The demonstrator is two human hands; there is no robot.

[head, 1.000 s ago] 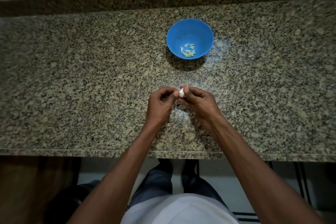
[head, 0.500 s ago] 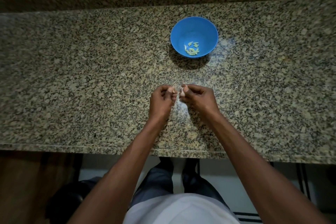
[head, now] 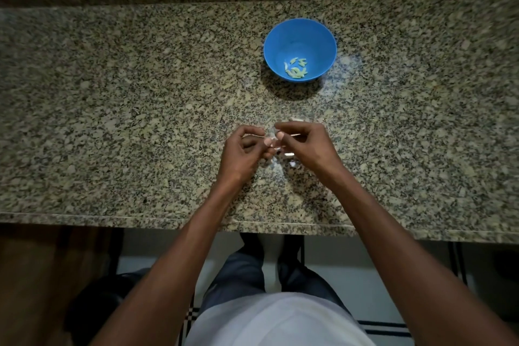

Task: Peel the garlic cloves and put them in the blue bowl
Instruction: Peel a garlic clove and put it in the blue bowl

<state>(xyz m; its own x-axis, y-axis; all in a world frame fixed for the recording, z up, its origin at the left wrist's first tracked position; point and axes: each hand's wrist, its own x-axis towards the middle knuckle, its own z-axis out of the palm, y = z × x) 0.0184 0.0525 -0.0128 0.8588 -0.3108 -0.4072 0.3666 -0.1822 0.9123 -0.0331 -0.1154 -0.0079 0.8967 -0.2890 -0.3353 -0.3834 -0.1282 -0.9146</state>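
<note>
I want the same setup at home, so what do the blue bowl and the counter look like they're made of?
Blue bowl: probably plastic, going by its uniform matte colour and thin rim. Counter: polished granite or a lookalike, speckled beige and black with a faint sheen.

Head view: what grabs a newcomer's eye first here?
The blue bowl stands out against the speckled granite counter, sitting toward the back, with a small heap of pale peeled garlic cloves at its bottom. Nearer the front edge, the left hand and right hand meet fingertip to fingertip, pinching something small between them; it is too hidden to name for certain.
</note>
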